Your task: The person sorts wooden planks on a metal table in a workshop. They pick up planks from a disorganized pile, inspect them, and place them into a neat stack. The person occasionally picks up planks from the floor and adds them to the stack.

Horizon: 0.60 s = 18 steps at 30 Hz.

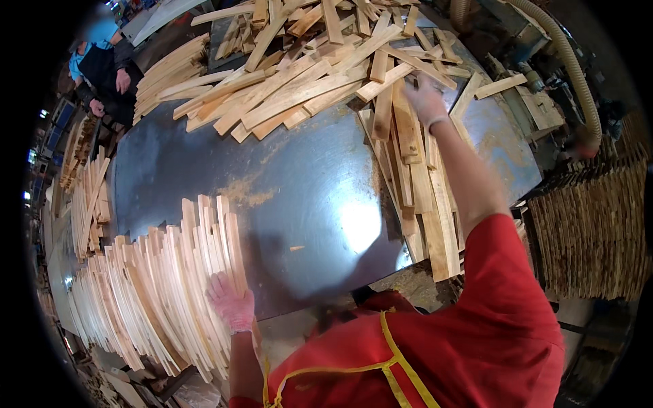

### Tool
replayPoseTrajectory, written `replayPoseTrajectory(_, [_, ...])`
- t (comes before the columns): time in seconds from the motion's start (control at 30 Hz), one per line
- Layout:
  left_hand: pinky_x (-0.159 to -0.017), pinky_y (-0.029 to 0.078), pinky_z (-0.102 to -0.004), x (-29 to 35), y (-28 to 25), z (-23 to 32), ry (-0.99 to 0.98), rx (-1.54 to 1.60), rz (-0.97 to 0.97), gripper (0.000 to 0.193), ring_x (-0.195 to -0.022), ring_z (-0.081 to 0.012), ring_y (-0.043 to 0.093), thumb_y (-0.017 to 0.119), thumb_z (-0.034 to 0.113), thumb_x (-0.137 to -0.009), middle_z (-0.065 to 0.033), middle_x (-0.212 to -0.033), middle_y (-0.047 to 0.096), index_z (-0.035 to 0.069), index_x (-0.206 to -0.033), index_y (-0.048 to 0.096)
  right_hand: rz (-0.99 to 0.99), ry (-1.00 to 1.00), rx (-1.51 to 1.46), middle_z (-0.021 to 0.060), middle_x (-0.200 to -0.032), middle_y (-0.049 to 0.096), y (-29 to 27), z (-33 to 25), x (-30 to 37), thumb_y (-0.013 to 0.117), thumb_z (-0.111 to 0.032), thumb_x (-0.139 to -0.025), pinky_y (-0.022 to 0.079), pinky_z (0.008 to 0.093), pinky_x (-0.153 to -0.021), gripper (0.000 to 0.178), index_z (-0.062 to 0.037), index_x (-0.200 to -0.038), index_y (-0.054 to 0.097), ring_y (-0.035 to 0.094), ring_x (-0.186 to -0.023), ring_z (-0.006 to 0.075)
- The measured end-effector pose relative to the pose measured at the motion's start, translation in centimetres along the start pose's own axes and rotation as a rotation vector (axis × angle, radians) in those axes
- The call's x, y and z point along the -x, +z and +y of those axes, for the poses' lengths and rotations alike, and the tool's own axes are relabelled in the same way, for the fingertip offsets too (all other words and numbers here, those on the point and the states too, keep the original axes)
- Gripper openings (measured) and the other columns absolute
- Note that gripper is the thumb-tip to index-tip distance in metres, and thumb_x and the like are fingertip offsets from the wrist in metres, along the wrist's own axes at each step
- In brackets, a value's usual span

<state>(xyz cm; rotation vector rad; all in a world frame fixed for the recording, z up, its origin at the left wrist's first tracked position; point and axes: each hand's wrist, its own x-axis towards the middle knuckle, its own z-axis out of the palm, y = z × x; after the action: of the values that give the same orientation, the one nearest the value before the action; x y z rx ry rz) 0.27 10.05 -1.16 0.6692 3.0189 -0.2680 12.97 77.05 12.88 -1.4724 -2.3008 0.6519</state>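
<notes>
Left hand (231, 306) flat against upright pale slats (170, 292); right hand (425, 98) grips strip (391, 78) (loose pile).

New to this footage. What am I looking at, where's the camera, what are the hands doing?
There is no machine arm here: a person in a red shirt and yellow-trimmed apron works with two gloved hands. The single picture comes from a wide fisheye camera worn on that person's head, looking down, so straight edges bend near the rim.

The surface is a grey sheet-metal table with patches of sawdust. At its far end lies a loose heap of pale wooden slats; at its left edge stands a tight row of pale wooden slats set on edge.

The left hand presses against the near end of that row. The right hand reaches out to the heap and touches a slat; whether it grips one is unclear.

Another person in blue stands at the far left corner.
</notes>
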Motion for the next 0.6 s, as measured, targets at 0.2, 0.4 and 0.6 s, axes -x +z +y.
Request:
replayPoseTrajectory(0.2, [-0.131,0.018,-0.0529,0.4,0.6,-0.4,0.024,-0.006,0.050,0.097,-0.158,-0.0355,0.028,0.076,0.049,-0.080,-0.0136,-0.166,0.038,0.007,-0.159,0.040,-0.125,0.193,0.476,0.0247,-0.130,0.072,7.6,2.6,4.9,0.069,-0.045,-0.097,0.054,0.0498,-0.105,0.068,-0.0058,-0.149,0.052,0.070,-0.123,0.0407])
replayPoseTrajectory(0.4, [-0.130,0.020,-0.0544,-0.3,0.8,-0.1,0.044,0.023,0.071,0.096,-0.157,-0.0365,0.029,0.077,0.047,-0.080,-0.0128,-0.166,0.038,0.007,-0.158,0.041,0.051,0.360,0.079,0.0263,-0.112,0.073,9.7,4.1,4.7,0.067,-0.008,-0.092,0.061,0.0497,-0.087,0.044,-0.0027,-0.133,0.054,0.074,-0.103,0.0415])
replayPoseTrajectory(0.6, [-0.130,0.019,-0.0549,0.8,-0.3,-0.7,0.012,0.064,0.004,0.095,-0.158,-0.0371,0.028,0.076,0.049,-0.082,-0.0142,-0.166,0.038,0.008,-0.160,0.040,-0.214,0.421,-0.905,0.0098,-0.090,0.065,5.0,-0.8,21.2,0.074,-0.007,-0.084,0.056,0.0371,-0.061,0.049,-0.0060,-0.129,0.054,0.066,-0.075,0.0208])
